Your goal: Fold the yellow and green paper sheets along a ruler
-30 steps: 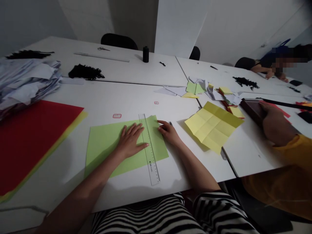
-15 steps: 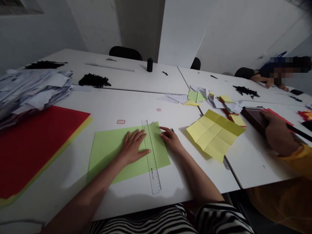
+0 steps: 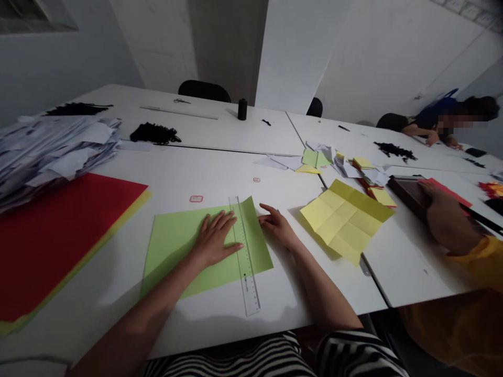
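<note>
My left hand (image 3: 214, 238) lies flat with fingers spread, pressing a clear ruler (image 3: 251, 293) onto a sheet of green paper (image 3: 171, 241). The ruler crosses the sheet near its right side, and its lower end extends past the paper onto the table. To the right of the ruler, the strip of paper is bent upward. My right hand (image 3: 279, 228) is at that raised edge, its index finger stretched out and its thumb beside the paper. Its other fingers are partly hidden. A small dark tip shows behind the right hand; I cannot tell what it belongs to.
A creased yellow sheet (image 3: 346, 222) lies to the right, below paper scraps (image 3: 314, 157). Red sheets (image 3: 74, 225) and a heap of white paper (image 3: 58, 152) are at left. A co-worker's hand (image 3: 444, 214) rests on a dark board (image 3: 404, 191). A black thread spool (image 3: 242, 110) stands farther back.
The green strip right of the ruler has risen more steeply, and its edge has moved left. My right index finger has lifted away from the paper. My left hand keeps its place.
</note>
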`<state>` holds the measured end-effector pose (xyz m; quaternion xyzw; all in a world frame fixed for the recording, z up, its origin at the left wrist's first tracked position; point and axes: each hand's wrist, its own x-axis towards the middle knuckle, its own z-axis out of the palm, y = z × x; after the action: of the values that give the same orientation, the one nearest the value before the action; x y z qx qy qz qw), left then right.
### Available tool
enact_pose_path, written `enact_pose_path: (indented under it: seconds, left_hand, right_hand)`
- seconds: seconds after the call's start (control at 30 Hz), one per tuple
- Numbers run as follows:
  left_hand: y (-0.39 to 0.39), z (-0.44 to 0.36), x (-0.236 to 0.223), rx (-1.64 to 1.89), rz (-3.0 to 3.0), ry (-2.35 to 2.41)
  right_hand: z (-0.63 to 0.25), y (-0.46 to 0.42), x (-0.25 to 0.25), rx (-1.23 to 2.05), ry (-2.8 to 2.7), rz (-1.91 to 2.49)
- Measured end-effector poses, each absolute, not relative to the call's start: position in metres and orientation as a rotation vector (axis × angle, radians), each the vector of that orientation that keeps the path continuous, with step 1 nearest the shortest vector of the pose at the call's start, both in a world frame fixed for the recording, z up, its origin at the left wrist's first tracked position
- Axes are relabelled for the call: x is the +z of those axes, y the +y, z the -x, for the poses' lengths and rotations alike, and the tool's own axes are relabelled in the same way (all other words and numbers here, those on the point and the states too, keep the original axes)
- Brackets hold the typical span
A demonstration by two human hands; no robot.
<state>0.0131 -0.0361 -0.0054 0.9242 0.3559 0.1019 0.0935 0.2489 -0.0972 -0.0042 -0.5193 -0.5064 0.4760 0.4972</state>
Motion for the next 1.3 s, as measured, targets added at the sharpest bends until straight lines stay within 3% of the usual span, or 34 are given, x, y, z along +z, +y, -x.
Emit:
enact_pose_path:
  seconds: [0.3, 0.43, 0.77, 1.3]
  left_hand:
    - [-0.036, -0.013, -0.006, 0.302, -2.744, 1.058]
    - [-0.036, -0.013, -0.006, 0.304, -2.74, 1.06]
    - [-0.036, -0.012, -0.005, 0.241, -2.734, 1.073]
    - [-0.035, -0.013, -0.008, 0.236, -2.773, 1.07]
  right_hand:
    - [-0.244, -0.099, -0.003, 0.952, -1.488, 1.325]
    - [-0.24, -0.099, -0.009, 0.671, -1.639, 1.415]
    - [-0.227, -0.102, -0.017, 0.242, -2.025, 1.913]
    - [-0.197, -0.103, -0.003, 0.296, -2.073, 1.859]
